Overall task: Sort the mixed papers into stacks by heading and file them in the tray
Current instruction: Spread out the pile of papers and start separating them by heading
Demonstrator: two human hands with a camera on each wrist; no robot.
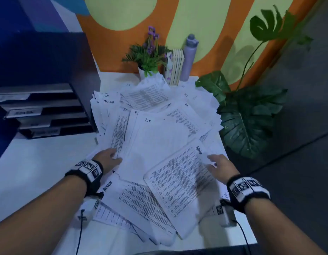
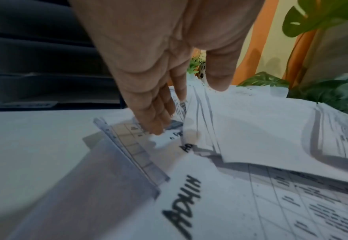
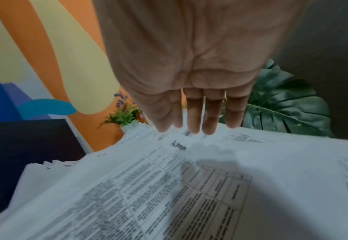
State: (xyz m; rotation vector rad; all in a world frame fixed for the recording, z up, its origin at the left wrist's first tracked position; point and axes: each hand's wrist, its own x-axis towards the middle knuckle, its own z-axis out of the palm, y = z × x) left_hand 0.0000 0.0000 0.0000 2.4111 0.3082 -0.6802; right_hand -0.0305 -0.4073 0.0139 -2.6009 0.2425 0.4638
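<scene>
While loose white printed sheets (image 1: 155, 137) headed I.T., H.R. and Admin sprawl across the white desk (image 1: 30, 162), the left hand (image 1: 108, 156) pinches a sheaf at 9 o'clock; the right hand (image 1: 221, 165) rests flat, fingers straight, at 3 o'clock.

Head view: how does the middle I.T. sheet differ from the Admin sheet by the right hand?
The I.T. sheet shows a nearly blank face; the Admin sheet is filled with a printed table. The left hand pinches the I.T. sheet's edge; the right hand only touches the Admin sheet's top, fingers straight. Both are white with a handwritten heading.
</scene>
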